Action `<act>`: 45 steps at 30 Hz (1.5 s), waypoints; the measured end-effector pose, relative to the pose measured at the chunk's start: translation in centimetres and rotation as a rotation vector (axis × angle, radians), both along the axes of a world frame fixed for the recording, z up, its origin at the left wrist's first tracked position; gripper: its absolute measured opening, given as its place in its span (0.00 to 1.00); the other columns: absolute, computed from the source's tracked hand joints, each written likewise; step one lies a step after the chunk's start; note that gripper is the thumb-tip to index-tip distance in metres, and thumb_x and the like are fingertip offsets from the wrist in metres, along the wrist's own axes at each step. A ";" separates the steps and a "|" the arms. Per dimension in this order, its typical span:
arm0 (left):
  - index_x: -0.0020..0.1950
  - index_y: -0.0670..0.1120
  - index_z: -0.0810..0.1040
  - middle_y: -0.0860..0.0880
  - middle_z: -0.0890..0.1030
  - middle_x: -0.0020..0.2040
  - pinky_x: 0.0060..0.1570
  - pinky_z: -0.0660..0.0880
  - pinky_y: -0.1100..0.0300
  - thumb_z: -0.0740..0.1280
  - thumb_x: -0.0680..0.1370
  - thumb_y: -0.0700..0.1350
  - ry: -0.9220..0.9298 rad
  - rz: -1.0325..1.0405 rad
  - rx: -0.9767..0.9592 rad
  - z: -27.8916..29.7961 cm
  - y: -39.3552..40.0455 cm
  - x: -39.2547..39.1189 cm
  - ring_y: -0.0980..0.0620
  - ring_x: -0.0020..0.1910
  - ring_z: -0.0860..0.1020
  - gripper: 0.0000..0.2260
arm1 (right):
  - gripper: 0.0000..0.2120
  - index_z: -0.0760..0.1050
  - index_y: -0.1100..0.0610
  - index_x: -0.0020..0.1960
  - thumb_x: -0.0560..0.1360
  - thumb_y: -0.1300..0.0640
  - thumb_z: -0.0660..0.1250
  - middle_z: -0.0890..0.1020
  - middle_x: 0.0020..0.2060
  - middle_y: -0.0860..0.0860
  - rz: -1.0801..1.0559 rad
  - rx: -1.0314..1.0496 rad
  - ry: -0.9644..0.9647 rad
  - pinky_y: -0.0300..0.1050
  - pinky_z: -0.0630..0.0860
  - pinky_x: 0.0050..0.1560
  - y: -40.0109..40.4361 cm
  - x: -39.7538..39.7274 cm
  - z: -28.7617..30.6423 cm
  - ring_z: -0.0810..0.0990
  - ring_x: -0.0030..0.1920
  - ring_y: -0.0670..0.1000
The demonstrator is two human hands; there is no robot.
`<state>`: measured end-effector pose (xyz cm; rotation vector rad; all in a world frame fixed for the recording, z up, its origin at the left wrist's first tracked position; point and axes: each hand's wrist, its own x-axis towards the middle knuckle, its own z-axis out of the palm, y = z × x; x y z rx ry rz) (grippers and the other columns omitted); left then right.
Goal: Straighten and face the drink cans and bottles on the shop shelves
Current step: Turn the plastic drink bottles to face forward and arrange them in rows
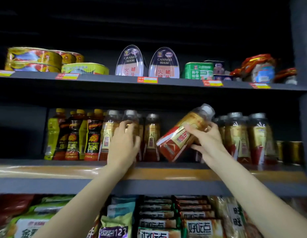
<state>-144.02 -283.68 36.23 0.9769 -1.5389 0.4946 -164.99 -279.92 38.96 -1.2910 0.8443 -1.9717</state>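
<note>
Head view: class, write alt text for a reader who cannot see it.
A person's right hand grips a tilted gold-and-red drink bottle lifted off the middle shelf, while the left hand holds an upright bottle in the row. Canned ham stands above.

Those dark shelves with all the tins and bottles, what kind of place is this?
Most likely a small grocery or convenience shop. Price tags are clipped along the shelf edge, canned ham stands above rows of drink bottles, and snack packets fill the shelf below.
</note>
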 end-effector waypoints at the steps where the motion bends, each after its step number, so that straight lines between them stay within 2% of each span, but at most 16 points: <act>1: 0.68 0.45 0.69 0.49 0.68 0.67 0.58 0.66 0.64 0.62 0.78 0.43 -0.009 -0.081 -0.046 0.0 0.9 -0.2 0.52 0.64 0.69 0.18 | 0.35 0.61 0.53 0.69 0.68 0.62 0.75 0.76 0.60 0.52 0.040 0.002 -0.088 0.57 0.75 0.57 0.9 -0.6 0.3 0.77 0.57 0.53; 3: 0.71 0.48 0.63 0.55 0.68 0.65 0.59 0.65 0.65 0.65 0.77 0.49 0.009 -0.363 0.024 -0.3 3.3 -1.2 0.58 0.63 0.69 0.24 | 0.32 0.62 0.54 0.68 0.69 0.62 0.74 0.76 0.61 0.55 0.096 -0.019 -0.163 0.59 0.75 0.58 2.5 -1.6 0.9 0.78 0.57 0.54; 5: 0.69 0.54 0.61 0.57 0.69 0.64 0.61 0.70 0.61 0.68 0.70 0.57 0.103 -0.721 0.327 -0.2 6.0 -2.8 0.61 0.60 0.71 0.30 | 0.30 0.63 0.54 0.67 0.69 0.62 0.73 0.77 0.60 0.57 0.145 -0.040 -0.200 0.56 0.78 0.53 4.2 -1.7 1.3 0.79 0.55 0.55; 7: 0.61 0.56 0.65 0.55 0.73 0.60 0.56 0.76 0.58 0.71 0.65 0.56 0.253 -0.998 0.562 -0.4 7.8 -4.3 0.60 0.55 0.76 0.28 | 0.29 0.64 0.56 0.68 0.70 0.61 0.72 0.79 0.58 0.57 0.207 -0.046 -0.210 0.54 0.79 0.48 5.4 -1.2 1.3 0.80 0.54 0.55; 9: 0.54 0.57 0.68 0.54 0.75 0.56 0.47 0.79 0.62 0.74 0.65 0.50 0.428 -1.146 0.528 -0.5 8.2 -4.9 0.56 0.53 0.79 0.21 | 0.26 0.68 0.58 0.68 0.72 0.60 0.70 0.81 0.56 0.57 0.280 -0.035 -0.157 0.52 0.80 0.47 6.4 -0.9 1.3 0.81 0.53 0.54; 11: 0.56 0.59 0.68 0.58 0.75 0.57 0.47 0.77 0.67 0.75 0.66 0.46 0.359 -1.026 0.338 -0.6 8.0 -4.3 0.60 0.55 0.77 0.24 | 0.23 0.69 0.59 0.67 0.73 0.59 0.69 0.80 0.57 0.58 0.278 0.044 -0.065 0.54 0.79 0.49 7.5 -1.0 1.3 0.81 0.54 0.57; 13: 0.63 0.60 0.66 0.62 0.71 0.60 0.52 0.75 0.67 0.76 0.67 0.44 0.126 -0.837 0.173 -0.4 7.8 -3.0 0.64 0.59 0.73 0.31 | 0.20 0.70 0.61 0.63 0.74 0.58 0.69 0.77 0.57 0.62 0.311 0.164 -0.049 0.57 0.79 0.48 8.5 -1.0 1.2 0.79 0.54 0.62; 16: 0.65 0.61 0.65 0.63 0.67 0.64 0.53 0.76 0.66 0.76 0.67 0.40 -0.165 -0.816 0.113 0.0 8.6 -2.2 0.61 0.64 0.68 0.34 | 0.24 0.69 0.61 0.62 0.71 0.55 0.72 0.77 0.54 0.64 0.381 0.288 -0.144 0.60 0.81 0.39 8.9 -0.3 0.2 0.79 0.51 0.64; 18: 0.65 0.62 0.64 0.62 0.66 0.64 0.53 0.75 0.68 0.75 0.68 0.38 -0.216 -0.835 0.108 -0.1 9.2 -2.3 0.62 0.65 0.67 0.33 | 0.26 0.68 0.60 0.63 0.69 0.55 0.73 0.77 0.51 0.64 0.379 0.306 -0.275 0.63 0.80 0.35 8.4 0.2 -0.6 0.78 0.49 0.65; 22: 0.61 0.64 0.64 0.56 0.70 0.62 0.55 0.77 0.58 0.77 0.67 0.45 0.148 -0.962 0.457 -1.3 9.7 -2.2 0.57 0.58 0.77 0.31 | 0.25 0.67 0.59 0.63 0.70 0.58 0.73 0.78 0.48 0.61 0.367 0.181 -0.394 0.62 0.78 0.47 7.9 0.8 -1.0 0.78 0.52 0.62; 24: 0.61 0.57 0.67 0.49 0.74 0.61 0.53 0.78 0.55 0.76 0.64 0.48 0.389 -1.214 0.665 -1.6 10.0 -2.3 0.52 0.53 0.81 0.29 | 0.28 0.68 0.58 0.66 0.69 0.59 0.73 0.80 0.51 0.59 0.312 0.106 -0.321 0.55 0.80 0.42 7.6 1.0 -0.8 0.81 0.51 0.59; 29: 0.63 0.48 0.69 0.41 0.75 0.59 0.45 0.81 0.52 0.74 0.64 0.46 0.611 -1.402 0.699 -0.6 10.6 -2.9 0.44 0.50 0.82 0.29 | 0.29 0.68 0.54 0.68 0.69 0.57 0.71 0.80 0.58 0.57 0.336 0.011 -0.157 0.53 0.80 0.48 7.3 0.6 -0.7 0.80 0.56 0.57; 34: 0.63 0.57 0.71 0.54 0.73 0.61 0.53 0.78 0.56 0.76 0.67 0.42 0.170 -0.886 0.237 1.1 10.3 -2.0 0.55 0.57 0.77 0.28 | 0.27 0.70 0.59 0.64 0.68 0.57 0.73 0.77 0.56 0.67 0.469 0.213 -0.156 0.56 0.80 0.46 8.8 -0.5 0.4 0.80 0.53 0.65; 38: 0.64 0.59 0.69 0.59 0.69 0.64 0.57 0.73 0.66 0.77 0.67 0.43 -0.169 -0.790 0.045 1.9 10.4 -2.6 0.62 0.64 0.69 0.30 | 0.32 0.68 0.61 0.61 0.62 0.53 0.76 0.78 0.52 0.67 0.467 0.296 -0.208 0.56 0.80 0.37 8.4 0.2 -0.1 0.81 0.48 0.64; 42: 0.62 0.63 0.65 0.63 0.65 0.64 0.55 0.74 0.68 0.76 0.68 0.43 -0.259 -0.725 0.031 1.5 9.7 -2.7 0.62 0.64 0.67 0.31 | 0.34 0.68 0.59 0.65 0.62 0.59 0.75 0.77 0.56 0.65 0.454 0.219 -0.265 0.59 0.80 0.42 7.9 -0.4 -0.4 0.80 0.52 0.64; 45: 0.60 0.62 0.66 0.60 0.67 0.63 0.55 0.77 0.61 0.74 0.70 0.42 -0.220 -0.772 0.201 0.3 8.4 -2.7 0.59 0.64 0.69 0.27 | 0.44 0.61 0.48 0.71 0.60 0.64 0.75 0.75 0.61 0.58 0.349 0.023 -0.144 0.58 0.79 0.51 7.3 -1.1 -0.6 0.79 0.57 0.59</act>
